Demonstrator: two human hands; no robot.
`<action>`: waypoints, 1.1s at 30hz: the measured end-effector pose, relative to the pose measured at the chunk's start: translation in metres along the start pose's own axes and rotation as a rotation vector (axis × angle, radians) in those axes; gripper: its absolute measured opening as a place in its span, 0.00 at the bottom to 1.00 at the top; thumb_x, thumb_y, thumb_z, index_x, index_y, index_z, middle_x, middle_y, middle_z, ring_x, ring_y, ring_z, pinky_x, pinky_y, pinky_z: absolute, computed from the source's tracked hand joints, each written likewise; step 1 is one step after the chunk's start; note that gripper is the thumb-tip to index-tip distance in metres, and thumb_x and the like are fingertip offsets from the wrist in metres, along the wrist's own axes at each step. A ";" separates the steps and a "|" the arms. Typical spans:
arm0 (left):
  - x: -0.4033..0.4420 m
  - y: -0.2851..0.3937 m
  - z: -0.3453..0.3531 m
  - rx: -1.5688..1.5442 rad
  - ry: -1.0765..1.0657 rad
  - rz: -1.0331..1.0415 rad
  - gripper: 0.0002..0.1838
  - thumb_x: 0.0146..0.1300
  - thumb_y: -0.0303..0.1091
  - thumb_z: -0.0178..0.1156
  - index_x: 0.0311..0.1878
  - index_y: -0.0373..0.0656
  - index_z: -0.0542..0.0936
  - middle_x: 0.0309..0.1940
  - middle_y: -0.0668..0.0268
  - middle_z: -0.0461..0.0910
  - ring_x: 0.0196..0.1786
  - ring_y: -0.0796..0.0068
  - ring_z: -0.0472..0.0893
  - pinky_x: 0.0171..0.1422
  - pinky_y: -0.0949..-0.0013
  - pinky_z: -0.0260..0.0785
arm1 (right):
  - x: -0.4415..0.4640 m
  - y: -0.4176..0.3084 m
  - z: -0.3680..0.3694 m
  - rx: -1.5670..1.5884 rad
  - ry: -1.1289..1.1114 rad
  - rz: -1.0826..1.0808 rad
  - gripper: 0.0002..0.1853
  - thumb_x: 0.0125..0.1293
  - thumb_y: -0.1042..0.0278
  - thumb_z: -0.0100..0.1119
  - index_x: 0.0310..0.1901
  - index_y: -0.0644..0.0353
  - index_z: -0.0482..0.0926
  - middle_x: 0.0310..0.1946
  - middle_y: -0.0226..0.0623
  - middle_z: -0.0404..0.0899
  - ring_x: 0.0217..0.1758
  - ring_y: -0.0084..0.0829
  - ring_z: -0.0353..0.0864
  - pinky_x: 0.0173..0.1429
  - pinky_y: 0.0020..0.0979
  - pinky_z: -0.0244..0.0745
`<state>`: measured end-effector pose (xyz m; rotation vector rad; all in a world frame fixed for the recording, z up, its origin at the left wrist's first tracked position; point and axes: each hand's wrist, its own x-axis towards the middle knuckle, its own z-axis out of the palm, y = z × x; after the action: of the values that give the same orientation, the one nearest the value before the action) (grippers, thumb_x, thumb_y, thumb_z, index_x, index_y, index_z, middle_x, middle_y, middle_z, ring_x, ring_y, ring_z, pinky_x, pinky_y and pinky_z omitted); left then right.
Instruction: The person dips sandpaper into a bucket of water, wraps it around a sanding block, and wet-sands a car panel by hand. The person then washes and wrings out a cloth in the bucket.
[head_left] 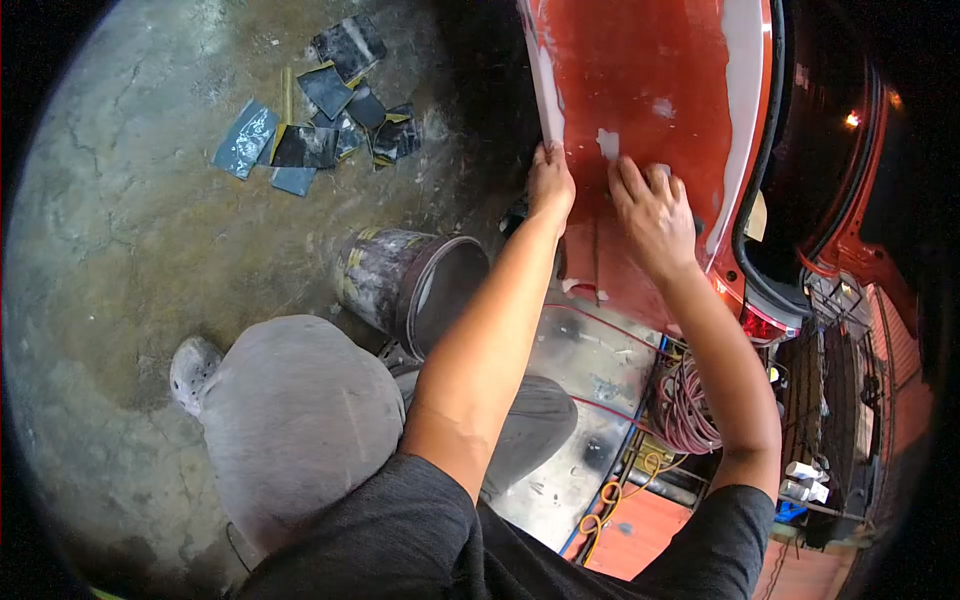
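Observation:
A red car body panel (645, 90) with pale filler patches and whitish strips along both sides fills the upper right. My left hand (553, 188) is closed at the panel's left edge, with its fingertips against the whitish strip. Lower on the panel's face, my right hand (657, 215) presses down with bent fingers, close to a small pale patch (608, 144). A bit of grey shows between those fingers, but what they hold is mostly hidden. The panel's surface around the right hand looks wet or shiny.
Several dark sandpaper sheets (305, 146) lie on the concrete floor (130, 260). A stained bucket (375, 280) stands beside my knee. Coiled reddish hose (685, 410) and a tail light (765, 325) are at the right. Another hose crosses the pale floor sheet (590, 350).

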<state>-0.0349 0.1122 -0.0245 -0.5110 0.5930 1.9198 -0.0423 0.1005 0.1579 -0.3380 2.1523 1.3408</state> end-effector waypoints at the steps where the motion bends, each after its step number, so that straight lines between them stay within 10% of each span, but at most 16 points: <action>1: -0.002 0.001 0.000 0.026 -0.007 -0.026 0.31 0.84 0.51 0.40 0.77 0.39 0.64 0.73 0.51 0.72 0.74 0.56 0.72 0.77 0.58 0.62 | 0.015 0.005 -0.008 0.019 -0.016 0.000 0.25 0.64 0.65 0.56 0.65 0.53 0.78 0.66 0.33 0.74 0.58 0.38 0.74 0.58 0.42 0.73; 10: -0.001 -0.002 -0.002 0.003 -0.052 0.017 0.29 0.85 0.50 0.40 0.77 0.39 0.65 0.72 0.53 0.73 0.73 0.59 0.72 0.76 0.60 0.62 | 0.012 0.004 0.000 -0.046 0.033 -0.117 0.22 0.66 0.62 0.55 0.60 0.52 0.82 0.67 0.31 0.74 0.60 0.35 0.74 0.60 0.43 0.71; 13: 0.017 -0.026 0.000 0.018 -0.013 0.066 0.32 0.83 0.53 0.39 0.75 0.36 0.67 0.71 0.41 0.72 0.73 0.41 0.71 0.76 0.53 0.64 | 0.066 0.021 -0.024 0.058 0.056 0.004 0.23 0.66 0.63 0.56 0.62 0.53 0.80 0.67 0.31 0.74 0.60 0.36 0.73 0.60 0.42 0.71; 26: 0.019 -0.024 -0.002 -0.032 -0.025 0.091 0.29 0.83 0.50 0.43 0.72 0.36 0.71 0.67 0.42 0.76 0.70 0.45 0.75 0.72 0.55 0.67 | 0.047 -0.001 -0.006 -0.001 0.084 0.024 0.22 0.66 0.63 0.56 0.62 0.52 0.81 0.62 0.30 0.77 0.59 0.35 0.73 0.58 0.40 0.71; 30: -0.002 0.006 -0.011 -0.036 -0.084 -0.001 0.27 0.84 0.49 0.41 0.71 0.36 0.71 0.65 0.53 0.78 0.67 0.60 0.76 0.73 0.58 0.65 | 0.016 -0.009 0.004 -0.019 -0.029 -0.103 0.20 0.65 0.63 0.56 0.58 0.52 0.83 0.63 0.30 0.76 0.60 0.35 0.73 0.59 0.39 0.70; 33: 0.019 -0.023 -0.006 -0.091 -0.090 0.074 0.29 0.83 0.50 0.42 0.73 0.36 0.70 0.69 0.43 0.75 0.71 0.45 0.74 0.72 0.55 0.67 | 0.053 0.008 -0.013 0.044 0.006 0.013 0.19 0.65 0.63 0.56 0.58 0.51 0.83 0.61 0.29 0.76 0.59 0.36 0.74 0.59 0.39 0.70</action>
<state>-0.0210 0.1298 -0.0444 -0.4629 0.4740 2.0355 -0.0935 0.0974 0.1367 -0.3119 2.1892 1.2994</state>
